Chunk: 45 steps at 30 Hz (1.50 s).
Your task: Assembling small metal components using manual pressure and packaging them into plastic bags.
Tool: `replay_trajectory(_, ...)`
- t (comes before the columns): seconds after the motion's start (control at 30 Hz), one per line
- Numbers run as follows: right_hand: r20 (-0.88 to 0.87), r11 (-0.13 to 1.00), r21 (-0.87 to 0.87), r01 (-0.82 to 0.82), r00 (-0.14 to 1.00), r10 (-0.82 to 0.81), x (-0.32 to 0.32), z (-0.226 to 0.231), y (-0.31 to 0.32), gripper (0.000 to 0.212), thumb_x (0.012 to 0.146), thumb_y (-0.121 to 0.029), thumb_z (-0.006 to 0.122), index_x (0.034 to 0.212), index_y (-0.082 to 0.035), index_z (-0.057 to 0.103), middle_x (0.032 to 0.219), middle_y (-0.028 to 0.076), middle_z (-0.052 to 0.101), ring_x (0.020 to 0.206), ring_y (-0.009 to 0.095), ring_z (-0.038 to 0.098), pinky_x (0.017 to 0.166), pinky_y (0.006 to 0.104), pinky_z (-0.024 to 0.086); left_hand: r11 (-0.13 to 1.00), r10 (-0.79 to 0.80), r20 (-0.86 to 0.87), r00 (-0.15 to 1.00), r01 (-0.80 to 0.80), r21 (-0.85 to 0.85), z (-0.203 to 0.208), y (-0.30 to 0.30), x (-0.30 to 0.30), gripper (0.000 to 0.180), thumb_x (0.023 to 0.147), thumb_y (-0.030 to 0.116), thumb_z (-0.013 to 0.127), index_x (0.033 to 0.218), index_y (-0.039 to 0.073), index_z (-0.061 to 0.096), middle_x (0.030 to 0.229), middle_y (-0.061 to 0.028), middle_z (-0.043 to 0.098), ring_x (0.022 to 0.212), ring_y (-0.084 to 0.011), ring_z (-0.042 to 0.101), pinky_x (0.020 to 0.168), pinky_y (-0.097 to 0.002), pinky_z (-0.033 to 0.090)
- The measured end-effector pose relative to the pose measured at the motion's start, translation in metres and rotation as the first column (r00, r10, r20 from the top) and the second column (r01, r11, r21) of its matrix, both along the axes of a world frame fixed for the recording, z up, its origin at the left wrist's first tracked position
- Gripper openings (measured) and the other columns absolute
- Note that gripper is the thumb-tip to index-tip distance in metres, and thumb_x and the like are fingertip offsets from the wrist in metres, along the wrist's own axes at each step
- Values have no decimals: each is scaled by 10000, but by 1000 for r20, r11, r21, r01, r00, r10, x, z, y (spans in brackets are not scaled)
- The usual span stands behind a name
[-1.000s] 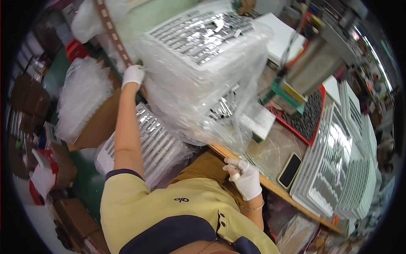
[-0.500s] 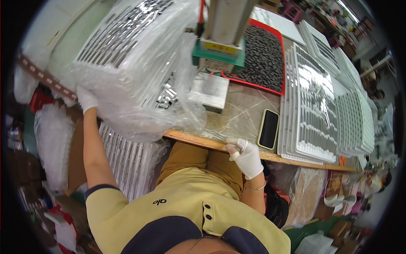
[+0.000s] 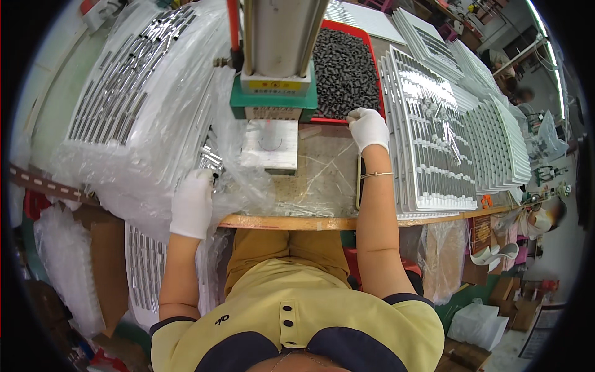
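the left hand (image 3: 192, 211), in a white glove, rests at the near left part of the wooden workbench (image 3: 291, 221), its fingers curled onto the crinkled clear plastic bag (image 3: 155, 167) that wraps a white moulded tray of small shiny metal tubes (image 3: 124, 93); a few loose tubes show just beside the fingertips. whether the fingers actually pinch a tube or only the plastic cannot be told. the bagged tray lies tilted across the left side of the bench, partly overhanging its edge.

the right hand (image 3: 368, 127), also in a white glove, reaches forward with fingers bent down, touching the near edge of the red-rimmed tray of small black parts (image 3: 347, 68); its grip looks closed loosely, but what it holds, if anything, is hidden. a thin bracelet circles that wrist.

between the hands stands a grey metal press column on a green base (image 3: 276, 93), with a pale block (image 3: 271, 146) beneath it. to the right lie stacked white trays with rows of metal tubes (image 3: 427, 149). a dark phone (image 3: 359, 180) lies beside the right forearm.
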State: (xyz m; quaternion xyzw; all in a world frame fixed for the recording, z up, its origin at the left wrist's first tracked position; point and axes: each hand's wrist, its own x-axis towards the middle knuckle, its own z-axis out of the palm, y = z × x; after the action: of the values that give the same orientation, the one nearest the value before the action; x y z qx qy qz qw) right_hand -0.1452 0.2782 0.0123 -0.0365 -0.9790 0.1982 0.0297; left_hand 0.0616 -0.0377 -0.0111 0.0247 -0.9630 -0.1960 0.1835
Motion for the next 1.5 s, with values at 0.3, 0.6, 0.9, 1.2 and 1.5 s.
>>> replay_trajectory(0.3, 38, 989, 120, 86, 995, -91, 60, -10, 43, 213, 820, -302, 623, 920, -136, 711, 938, 151, 681, 880, 332, 650, 792, 409, 508, 988, 73, 330, 941, -23, -153, -23, 4, -35, 210, 783, 113, 641, 979, 59, 586, 1001, -126, 592, 818, -341, 612, 714, -430, 491)
replay_trajectory(0.6, 403, 692, 143, -707, 681, 612, 129, -33, -40, 201, 732, -287, 705, 858, -135, 670, 912, 89, 656, 892, 276, 634, 755, 381, 514, 992, -120, 86, 989, 115, 58, -27, -8, -36, 248, 788, 65, 628, 1035, 68, 602, 1022, -122, 597, 820, -299, 601, 713, -368, 485)
replay_trajectory(0.9, 102, 821, -479, -310, 909, 403, 110, -44, 12, 125, 852, -17, 581, 936, -51, 495, 773, 157, 617, 696, 242, 597, 657, 358, 496, 328, -295, -80, 952, 179, 928, 15, 31, 0, 191, 864, 80, 595, 1033, -4, 564, 1129, -88, 605, 884, -170, 592, 792, -304, 476)
replay_trajectory(1.2, 96, 995, 103, -7, 995, -3, 9, -18, 18, 215, 915, -278, 506, 1048, -138, 602, 968, 181, 662, 919, 378, 624, 802, 460, 481, 765, -293, 340, 894, 6, 644, -30, 35, -18, 171, 868, 91, 587, 1008, -6, 591, 1006, -150, 649, 884, -175, 617, 774, -289, 479)
replay_trajectory(1.5, 30, 991, 124, -54, 998, 51, -11, -18, 20, 236, 903, -303, 538, 1043, -153, 655, 996, 129, 671, 947, 338, 622, 814, 447, 483, 330, -67, 213, 975, -180, 927, 0, 44, -19, 111, 907, 32, 535, 1006, 5, 491, 914, -77, 648, 782, -153, 631, 663, -249, 480)
